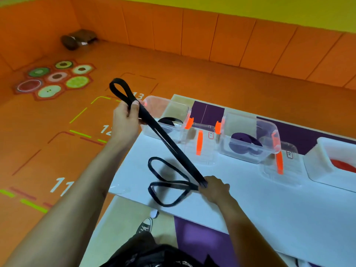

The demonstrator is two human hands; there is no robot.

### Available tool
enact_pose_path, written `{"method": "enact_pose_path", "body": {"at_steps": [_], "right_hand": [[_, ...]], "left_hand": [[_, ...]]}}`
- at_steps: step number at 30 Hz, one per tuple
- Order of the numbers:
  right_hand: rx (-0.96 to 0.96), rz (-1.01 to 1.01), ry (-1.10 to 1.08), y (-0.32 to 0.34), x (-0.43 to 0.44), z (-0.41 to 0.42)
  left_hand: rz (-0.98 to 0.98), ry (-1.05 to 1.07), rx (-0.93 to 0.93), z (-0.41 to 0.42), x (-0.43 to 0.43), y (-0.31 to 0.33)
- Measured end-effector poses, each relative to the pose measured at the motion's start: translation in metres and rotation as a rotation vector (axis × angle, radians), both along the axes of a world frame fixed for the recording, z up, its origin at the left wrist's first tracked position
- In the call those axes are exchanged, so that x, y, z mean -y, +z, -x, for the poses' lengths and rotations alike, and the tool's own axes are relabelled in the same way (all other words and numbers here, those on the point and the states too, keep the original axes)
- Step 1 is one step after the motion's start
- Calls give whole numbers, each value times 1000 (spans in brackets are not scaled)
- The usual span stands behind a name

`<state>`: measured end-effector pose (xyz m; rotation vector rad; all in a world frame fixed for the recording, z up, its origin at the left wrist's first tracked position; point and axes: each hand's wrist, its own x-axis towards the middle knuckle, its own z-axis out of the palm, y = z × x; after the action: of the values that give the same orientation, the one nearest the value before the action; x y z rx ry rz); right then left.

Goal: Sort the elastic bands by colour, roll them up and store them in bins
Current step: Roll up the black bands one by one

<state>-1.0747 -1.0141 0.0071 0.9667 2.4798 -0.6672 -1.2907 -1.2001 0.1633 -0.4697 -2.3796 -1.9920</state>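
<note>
A long black elastic band (169,145) stretches taut between my hands. My left hand (126,120) grips its upper end above the table's left edge, where a loop sticks up past my fingers. My right hand (214,186) pinches the lower end down on the white tabletop (269,205), and two black loops (165,182) lie on the surface left of it. A clear bin (167,120) at the back left holds a rolled black band. A second clear bin (248,139) holds rolled purple bands. A white bin (331,162) at the right holds something red.
Two clear lids with orange clips (200,145) (279,160) lie in front of the bins. The table stands on an orange floor with painted numbers and coloured circles (55,78). My shoe (145,225) shows below the table's front edge.
</note>
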Motion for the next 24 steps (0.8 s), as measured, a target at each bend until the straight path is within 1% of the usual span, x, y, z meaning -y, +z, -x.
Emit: {"method": "enact_pose_path", "body": {"at_steps": [2,4,6,7,8,10,12,14,17,18,19,21,24], "right_hand": [[29,-113,-37,-4,-10,-12],[41,-69,-131,-8,-24,-26],[4,-11,-247,-11,-37,-39],[-59,0,-310,-11,-42,-45],[-183,34,-395,-9,-46,-51],[-509,227,-659,0,-49,-58],[-730,391,-886,14,-51,-61],[-859,495,-1000,25,-57,-61],[-978,615,-1026,44,-68,-56],[-996,614,-1015,52,-72,-54],[-1007,560,-999,63,-76,-54],[-997,344,-918,88,-84,-53],[-994,41,-728,122,-92,-53]], "left_hand": [[0,31,-37,4,2,-3],[13,59,-56,8,7,-4],[35,27,-46,7,9,-7],[49,15,-39,5,9,-10],[63,13,-36,2,8,-13],[97,4,-42,-4,5,-17],[163,-33,-48,-8,2,-20],[225,-70,-52,-11,0,-24],[262,-144,-66,-18,-5,-29],[272,-179,-72,-21,-7,-31],[282,-210,-68,-25,-10,-33],[296,-249,-40,-33,-14,-38],[291,-306,-5,-45,-22,-45]]}}
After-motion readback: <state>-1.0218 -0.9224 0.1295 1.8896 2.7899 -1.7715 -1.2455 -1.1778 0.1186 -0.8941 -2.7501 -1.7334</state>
